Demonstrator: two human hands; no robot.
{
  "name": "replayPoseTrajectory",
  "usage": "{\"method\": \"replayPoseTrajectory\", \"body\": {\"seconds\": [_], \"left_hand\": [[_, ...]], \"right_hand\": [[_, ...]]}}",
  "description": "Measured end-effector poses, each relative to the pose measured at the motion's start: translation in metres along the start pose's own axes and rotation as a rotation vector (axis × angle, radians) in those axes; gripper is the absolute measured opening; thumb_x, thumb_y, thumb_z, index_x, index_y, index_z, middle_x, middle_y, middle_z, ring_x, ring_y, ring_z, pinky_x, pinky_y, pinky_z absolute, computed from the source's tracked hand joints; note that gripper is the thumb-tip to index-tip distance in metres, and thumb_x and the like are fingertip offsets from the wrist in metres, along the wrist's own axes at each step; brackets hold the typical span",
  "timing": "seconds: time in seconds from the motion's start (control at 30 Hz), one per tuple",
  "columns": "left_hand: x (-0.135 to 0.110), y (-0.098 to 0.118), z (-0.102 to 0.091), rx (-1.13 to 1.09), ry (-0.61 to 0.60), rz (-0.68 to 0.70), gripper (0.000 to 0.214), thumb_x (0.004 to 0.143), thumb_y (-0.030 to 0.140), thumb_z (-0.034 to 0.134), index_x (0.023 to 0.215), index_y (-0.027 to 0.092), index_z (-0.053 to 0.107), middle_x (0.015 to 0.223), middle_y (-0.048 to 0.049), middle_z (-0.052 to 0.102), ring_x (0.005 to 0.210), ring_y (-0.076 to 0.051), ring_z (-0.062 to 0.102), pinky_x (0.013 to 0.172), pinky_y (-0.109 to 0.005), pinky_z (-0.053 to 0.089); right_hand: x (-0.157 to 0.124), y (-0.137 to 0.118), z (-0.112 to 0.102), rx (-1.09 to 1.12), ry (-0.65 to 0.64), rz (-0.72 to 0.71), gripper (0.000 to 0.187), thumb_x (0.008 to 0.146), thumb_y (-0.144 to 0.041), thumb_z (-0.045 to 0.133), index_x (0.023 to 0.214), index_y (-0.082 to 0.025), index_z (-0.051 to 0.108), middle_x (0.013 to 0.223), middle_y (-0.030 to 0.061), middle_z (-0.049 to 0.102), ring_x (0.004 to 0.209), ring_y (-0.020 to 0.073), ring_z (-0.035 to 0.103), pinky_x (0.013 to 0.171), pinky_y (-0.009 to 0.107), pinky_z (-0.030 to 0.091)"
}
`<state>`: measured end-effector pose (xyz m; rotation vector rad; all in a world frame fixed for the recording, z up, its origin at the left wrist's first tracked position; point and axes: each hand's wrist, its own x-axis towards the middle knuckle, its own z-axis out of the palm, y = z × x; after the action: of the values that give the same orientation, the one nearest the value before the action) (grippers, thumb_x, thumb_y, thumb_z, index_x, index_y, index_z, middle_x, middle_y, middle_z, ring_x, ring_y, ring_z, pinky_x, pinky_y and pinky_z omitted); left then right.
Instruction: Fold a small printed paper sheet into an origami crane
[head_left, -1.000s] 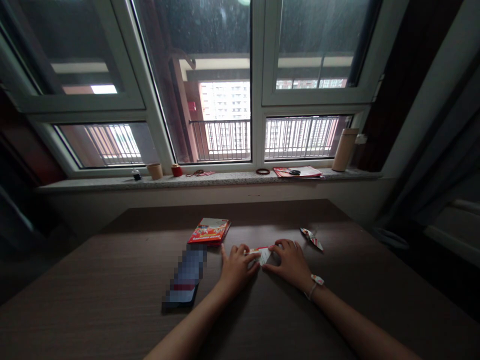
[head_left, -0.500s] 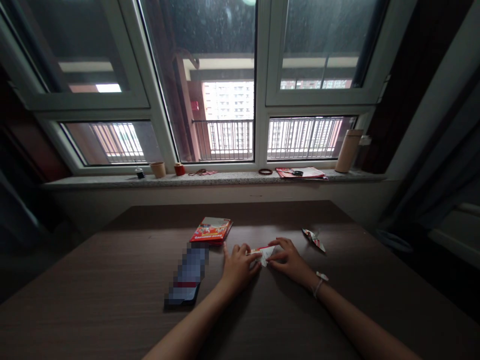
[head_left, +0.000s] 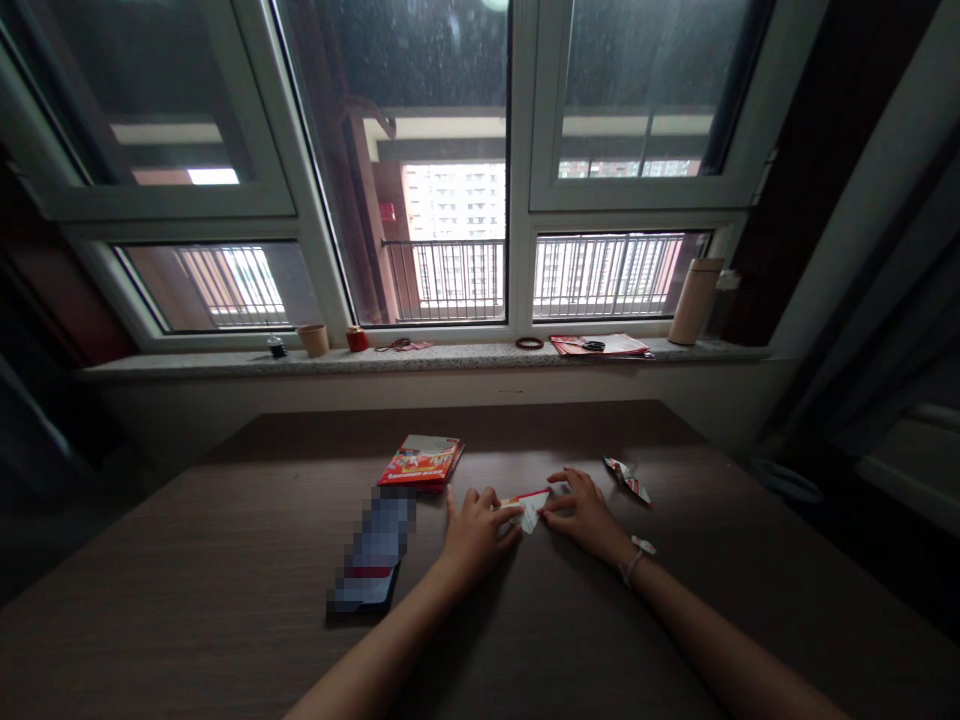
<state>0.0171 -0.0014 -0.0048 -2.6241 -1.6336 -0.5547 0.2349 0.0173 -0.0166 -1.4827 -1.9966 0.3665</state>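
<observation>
A small piece of folded paper (head_left: 533, 508), white with a red edge, lies on the brown table in front of me. My left hand (head_left: 480, 528) has its fingers closed on the paper's left part, covering some of it. At the right edge, my right hand (head_left: 579, 510) pinches the paper between thumb and fingertips; the exact contact is small and partly hidden. A bracelet with a white piece circles my right wrist. Right of that hand lies a folded red-and-white paper piece (head_left: 628, 480).
A stack of red printed leaflets (head_left: 421, 461) and a phone (head_left: 373, 553) with a blurred screen lie to the left on the table (head_left: 225, 540). The windowsill (head_left: 465, 357) holds a paper cup (head_left: 313, 340), a red jar (head_left: 357, 339), scissors (head_left: 593, 346) on papers and a bottle (head_left: 694, 302).
My right hand has shifted slightly up and to the right along the paper, uncovering more of its right side. My left hand stays nearly in place.
</observation>
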Motion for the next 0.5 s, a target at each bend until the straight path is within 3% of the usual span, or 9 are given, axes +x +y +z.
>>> {"method": "replayPoseTrajectory", "body": {"seconds": [0.3, 0.5], "left_hand": [[0.0002, -0.0006, 0.0, 0.003, -0.018, -0.01, 0.03, 0.086, 0.047, 0.057, 0.115, 0.046, 0.061, 0.11, -0.0005, 0.059, 0.107, -0.025, 0.05, 0.104, -0.073, 0.008], [0.0004, 0.0019, -0.0059, -0.004, -0.073, -0.04, 0.031, 0.086, 0.046, 0.056, 0.117, 0.045, 0.061, 0.114, -0.0018, 0.058, 0.11, -0.026, 0.048, 0.106, -0.071, 0.006]], "right_hand": [[0.0036, 0.0028, -0.0022, -0.038, 0.081, 0.102, 0.012, 0.075, -0.033, 0.065, 0.077, -0.028, 0.076, 0.117, 0.0053, 0.058, 0.114, 0.0238, 0.048, 0.106, 0.04, 0.031], [0.005, 0.0027, -0.0023, -0.077, 0.139, 0.186, 0.016, 0.076, -0.032, 0.062, 0.078, -0.024, 0.076, 0.116, 0.0083, 0.057, 0.113, 0.0248, 0.048, 0.102, 0.038, 0.035]]}}
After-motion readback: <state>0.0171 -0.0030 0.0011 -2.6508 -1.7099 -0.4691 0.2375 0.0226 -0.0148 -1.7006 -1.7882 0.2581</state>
